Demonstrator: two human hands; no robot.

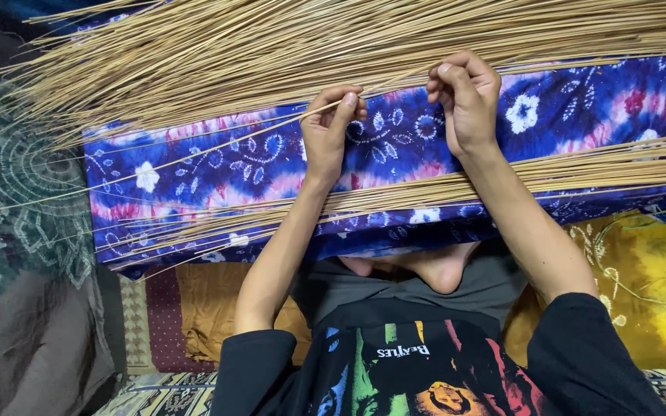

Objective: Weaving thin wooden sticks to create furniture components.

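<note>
My left hand (pixel 331 127) pinches one thin tan stick (pixel 217 146) between thumb and forefinger; the stick slants down to the left over a blue and purple tie-dye cloth (pixel 186 173). My right hand (pixel 464 96) is curled shut just to the right, at the lower edge of a big pile of thin tan sticks (pixel 271 54), and its fingertips close on the same stick's upper end. A smaller bundle of sticks (pixel 595 163) lies across the cloth under both forearms.
The cloth covers my lap, and a bare foot (pixel 437 270) shows below it. A dark green patterned fabric (pixel 17 192) lies at the left and a yellow patterned fabric (pixel 657 293) at the right.
</note>
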